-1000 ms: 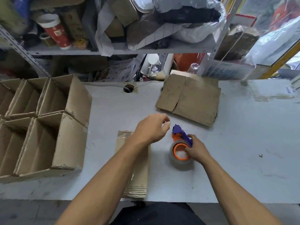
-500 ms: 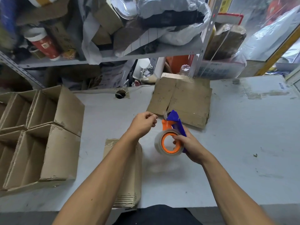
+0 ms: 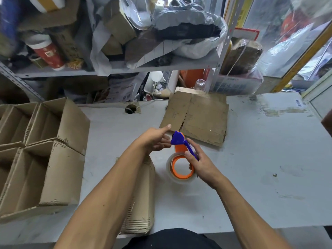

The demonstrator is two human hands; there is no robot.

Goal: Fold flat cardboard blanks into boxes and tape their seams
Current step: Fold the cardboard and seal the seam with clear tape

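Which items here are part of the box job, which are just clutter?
In the job: tape dispenser gripped by right hand, left hand at its head, flat blanks, folded boxes.
Lying about: red cup, plastic bags on shelf.

Tape dispenser [image 3: 181, 159] held above table; flat blanks [image 3: 199, 119] behind.

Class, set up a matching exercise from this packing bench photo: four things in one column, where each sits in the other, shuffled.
1. orange-and-purple tape dispenser
2. open folded cardboard boxes
3. flat brown cardboard blank
4. red-and-white cylindrical canister

A. on the shelf
B. table's left side
C. in the right hand
D. table's far middle

Pairs: 1-C, 2-B, 3-D, 4-A
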